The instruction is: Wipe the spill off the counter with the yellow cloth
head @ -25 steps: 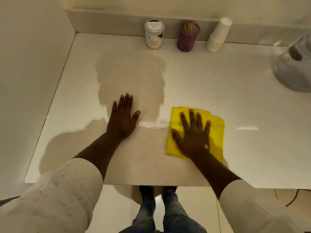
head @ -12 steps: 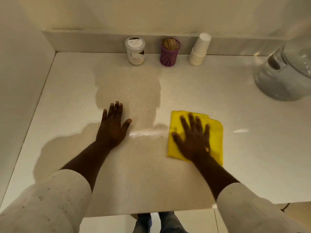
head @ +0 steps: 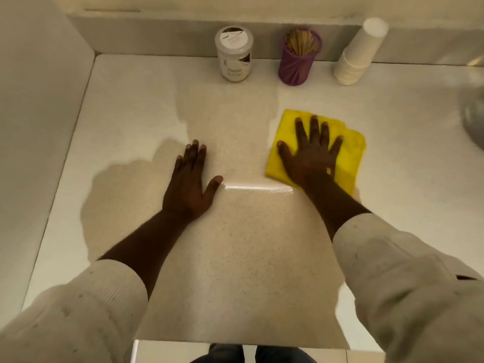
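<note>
Cloth [head: 351, 150], yellow and folded, lies flat on the counter [head: 392, 121] at about 2 o'clock from the middle of our view. Our right hand [head: 310, 155] presses on it, palm down, fingers spread, gripping nothing; it hides much of the fabric, so we see only the far edge, the right side and a strip at the left. Our left hand [head: 190, 184] rests open and flat on the bare counter at 9 o'clock from the cloth, well apart from it. Between the two hands a thin bright streak, the spill [head: 258, 187], catches the light; how far it spreads we cannot tell, as shadow covers the surface around it. At 12 o'clock, against the back wall, stand a jar [head: 234, 57] whose label is too blurred to read, a purple cup [head: 298, 60] of sticks, and a stack of paper cups [head: 358, 52]. At 3 o'clock a grey object [head: 475, 119] is cut off by the frame edge and we cannot identify it. Both sleeves [head: 408, 284] run out of view at the bottom.
</note>
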